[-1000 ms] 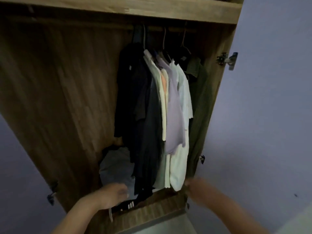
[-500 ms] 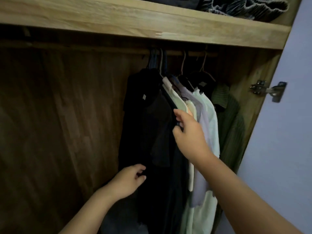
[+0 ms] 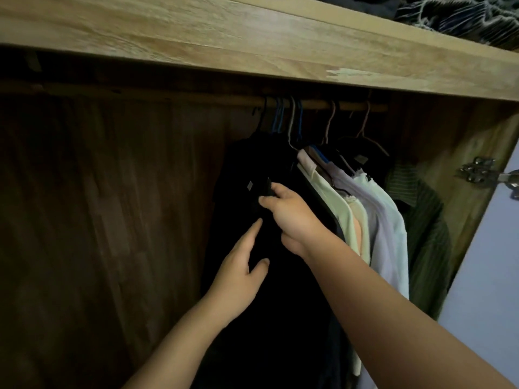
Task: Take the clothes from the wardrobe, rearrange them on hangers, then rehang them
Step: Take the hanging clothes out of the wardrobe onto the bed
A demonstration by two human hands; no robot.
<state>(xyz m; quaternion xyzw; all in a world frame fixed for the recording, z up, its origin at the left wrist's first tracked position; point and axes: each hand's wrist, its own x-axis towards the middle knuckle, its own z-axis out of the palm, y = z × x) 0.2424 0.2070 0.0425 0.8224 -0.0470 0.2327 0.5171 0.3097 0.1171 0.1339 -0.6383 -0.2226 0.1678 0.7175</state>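
We face an open wardrobe (image 3: 112, 220) with a wooden shelf (image 3: 252, 37) above one rail (image 3: 309, 103). On the rail we count at least six garments on hangers: a black shirt (image 3: 241, 175) leftmost, then pale ones and a green shirt (image 3: 427, 234). Our right hand (image 3: 292, 214) pinches the black shirt's fabric; our left hand (image 3: 238, 276) rests open against it, forefinger out.

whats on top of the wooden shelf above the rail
On the shelf, only the far right corner shows anything: a dark striped bundle of fabric, with a plainer dark piece beside it. The shelf's front edge hides the rest of the top.
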